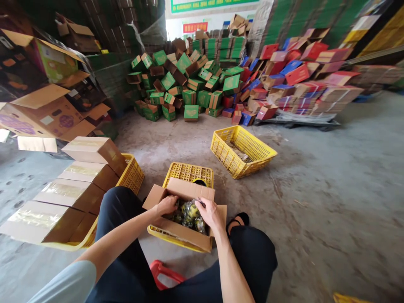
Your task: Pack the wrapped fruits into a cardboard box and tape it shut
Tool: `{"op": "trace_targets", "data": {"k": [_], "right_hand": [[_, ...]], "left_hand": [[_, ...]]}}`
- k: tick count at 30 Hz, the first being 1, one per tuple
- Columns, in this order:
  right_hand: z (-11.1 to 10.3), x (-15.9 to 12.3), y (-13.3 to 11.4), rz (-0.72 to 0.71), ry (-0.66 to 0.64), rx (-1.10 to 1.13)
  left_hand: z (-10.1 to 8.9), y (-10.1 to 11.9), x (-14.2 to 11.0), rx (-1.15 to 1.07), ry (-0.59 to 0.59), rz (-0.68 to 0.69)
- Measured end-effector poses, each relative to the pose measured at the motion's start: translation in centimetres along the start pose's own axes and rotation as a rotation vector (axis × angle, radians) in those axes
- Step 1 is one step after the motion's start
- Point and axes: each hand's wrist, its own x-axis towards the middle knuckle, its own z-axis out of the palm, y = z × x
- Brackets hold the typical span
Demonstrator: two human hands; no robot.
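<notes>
L hand (167, 205) is down inside the left end of an open cardboard carton (186, 230), fingers curled & tips out of sight, so can't tell if it's pinching anything. R hand (210, 213) is at the other side, thumb + fingers bent onto the clear-wrapped yellow-green fruit (189, 214) (pretty sure it's fruit, film glare makes it hard to ID). Can't tell if that's a real pinch or just a touch tbh. Fruit's all in the carton, btw, between the hands.

Step in hand imo: settling the wrapped pcs in the carton, flaps not closed yet. Next move prob calls for light fingers, cuz the film looks slippery, & keeping flaps out of the way.

Carton's on a yellow plastic crate (189, 170), looks upturned. Dark round thing (199, 182) w/ yellow behind the back flap, maybe a tape roll, mostly hidden. To the left, taped cartons (78, 169) in another yellow crate; ahead-right, a third crate (243, 151) w/ scraps inside. Further back, piles of green boxes (191, 99) & red/blue boxes (284, 73).
</notes>
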Motion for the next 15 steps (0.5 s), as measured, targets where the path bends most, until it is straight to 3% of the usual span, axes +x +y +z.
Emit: {"op": "trace_targets", "data": {"k": [3, 6, 11, 15], "right_hand": [[-0.1, -0.1, 0.1, 0.033, 0.009, -0.031], [0.2, 0.0, 0.4, 0.044, 0.031, -0.057], [0.3, 0.0, 1.1, 0.038, 0.054, -0.036], [0.2, 0.0, 0.6, 0.101, 0.004, 0.214]], "left_hand": [[2.2, 0.2, -0.4, 0.131, -0.003, -0.093], [3.0, 0.4, -0.4, 0.221, -0.014, -0.149], [1.8, 0.3, -0.5, 0.281, -0.061, -0.168], [0.1, 0.1, -1.4, 0.275, -0.046, -0.173]]}}
